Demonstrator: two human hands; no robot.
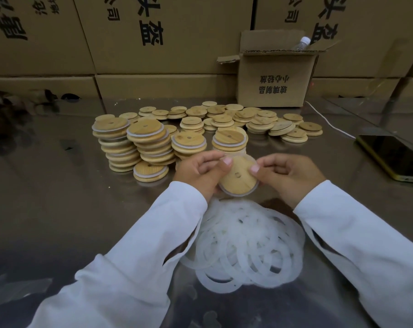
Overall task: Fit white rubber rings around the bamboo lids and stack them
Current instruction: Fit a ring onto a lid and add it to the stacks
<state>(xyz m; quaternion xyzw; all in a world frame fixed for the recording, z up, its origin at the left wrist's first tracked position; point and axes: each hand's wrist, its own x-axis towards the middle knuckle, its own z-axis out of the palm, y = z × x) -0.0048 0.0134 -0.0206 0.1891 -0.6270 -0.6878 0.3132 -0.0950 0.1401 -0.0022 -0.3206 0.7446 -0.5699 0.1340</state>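
Head view. A round, pale bamboo lid with a small centre hole (237,178) is held just above the reflective metal worktop (58,185), between both hands and tilted toward the camera. The left hand (198,171) grips the lid's left edge with curled fingers, thumb on the upper face. The right hand (288,174) grips the right edge in the same way, its thumb tip pressing near the rim. A translucent white rubber ring (236,194) shows around the lid's lower edge; whether it is fully seated cannot be told.

Directly below the hands, near the person, lies a loose heap of white rubber rings (245,245). Beyond the hands stand several stacks of ringed bamboo lids (151,143), the two on the left tallest, with one single ringed lid (151,172) lying at their foot. Farther back, a spread of bare bamboo lids (248,117) lies in low, uneven piles.

At the right rear stands a small open cardboard box (274,88) with a clear plastic bottle (301,43) in it. A white cable (328,121) runs from beside the box to a dark smartphone (395,157) lying flat at the right edge. Large printed cardboard cartons (165,31) form the back wall.
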